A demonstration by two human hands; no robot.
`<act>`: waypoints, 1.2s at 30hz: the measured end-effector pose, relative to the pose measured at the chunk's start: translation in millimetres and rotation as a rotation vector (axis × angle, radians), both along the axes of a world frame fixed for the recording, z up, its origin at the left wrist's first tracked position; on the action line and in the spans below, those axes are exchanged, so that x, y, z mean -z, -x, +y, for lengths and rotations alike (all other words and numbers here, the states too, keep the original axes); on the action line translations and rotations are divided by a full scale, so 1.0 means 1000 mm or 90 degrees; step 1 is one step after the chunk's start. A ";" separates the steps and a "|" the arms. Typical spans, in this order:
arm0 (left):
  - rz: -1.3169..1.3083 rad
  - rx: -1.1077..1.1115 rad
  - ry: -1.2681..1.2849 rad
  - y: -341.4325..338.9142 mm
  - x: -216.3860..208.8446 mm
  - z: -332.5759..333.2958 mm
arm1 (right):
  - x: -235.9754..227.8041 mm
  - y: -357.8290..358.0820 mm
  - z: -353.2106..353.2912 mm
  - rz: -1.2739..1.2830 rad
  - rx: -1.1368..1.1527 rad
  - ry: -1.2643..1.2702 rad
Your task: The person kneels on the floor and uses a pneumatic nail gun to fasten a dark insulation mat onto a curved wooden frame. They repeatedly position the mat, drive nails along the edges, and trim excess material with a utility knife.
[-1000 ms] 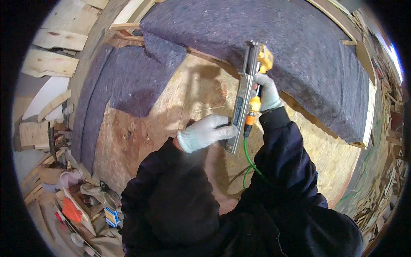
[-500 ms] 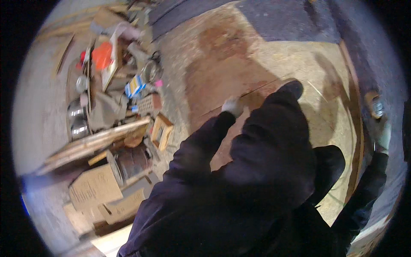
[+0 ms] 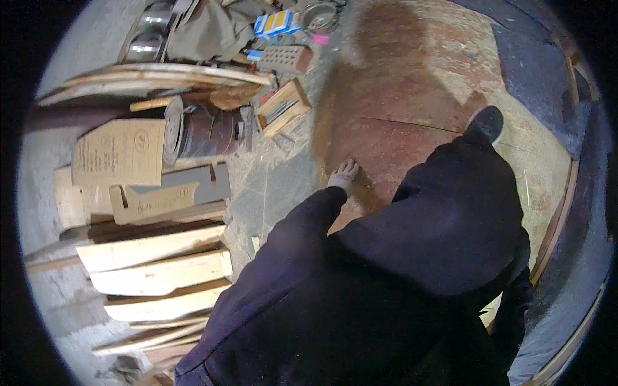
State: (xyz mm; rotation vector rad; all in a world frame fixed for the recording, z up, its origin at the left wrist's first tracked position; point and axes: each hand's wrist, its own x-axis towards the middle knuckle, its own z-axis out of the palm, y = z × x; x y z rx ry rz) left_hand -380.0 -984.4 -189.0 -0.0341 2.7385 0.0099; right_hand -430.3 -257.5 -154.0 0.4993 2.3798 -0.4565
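My left hand (image 3: 346, 175) rests on the reddish-brown floor panel (image 3: 393, 145), palm down with its fingers spread. It looks gloved or dusty, and nothing shows in its grip. A thin dark seam (image 3: 412, 123) crosses the panel just beyond the fingers. To the right, my dark shoe (image 3: 487, 122) stands at the seam's end. My right sleeve (image 3: 513, 315) runs down along the right side of my body; the right hand itself is out of sight.
On the left stand a wooden box (image 3: 283, 108), a rusty metal drum (image 3: 205, 130), cardboard pieces (image 3: 119, 151) and stacked pale boards (image 3: 164, 273). A perforated brick (image 3: 288, 58) and a blue-yellow box (image 3: 277, 24) lie farther off. A dark padded edge (image 3: 579, 212) bounds the right.
The view has swung, so the clutter on the left sits higher and the boards have come in. My right hand, earlier at the right edge by a shiny object, has left the picture.
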 end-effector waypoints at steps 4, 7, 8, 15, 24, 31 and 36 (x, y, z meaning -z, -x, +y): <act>-0.181 -0.028 -0.145 0.029 -0.004 -0.030 | -0.032 0.006 -0.025 0.006 0.008 -0.016; -0.322 -0.362 -0.272 0.096 -0.026 -0.098 | -0.044 0.006 -0.032 0.008 0.021 -0.034; -0.111 -0.330 -0.146 0.113 -0.035 -0.122 | -0.048 0.004 -0.032 0.001 0.032 -0.045; 0.052 -0.445 -0.017 0.199 -0.062 -0.294 | -0.060 0.024 -0.063 -0.048 0.056 -0.100; -0.013 -0.405 -0.063 0.223 0.026 -0.398 | -0.073 0.043 -0.085 -0.100 0.084 -0.150; -0.049 -0.107 0.102 0.220 0.065 -0.428 | -0.069 0.050 -0.089 -0.117 0.094 -0.152; -0.036 -0.141 0.081 0.220 0.059 -0.422 | -0.061 0.046 -0.085 -0.117 0.097 -0.146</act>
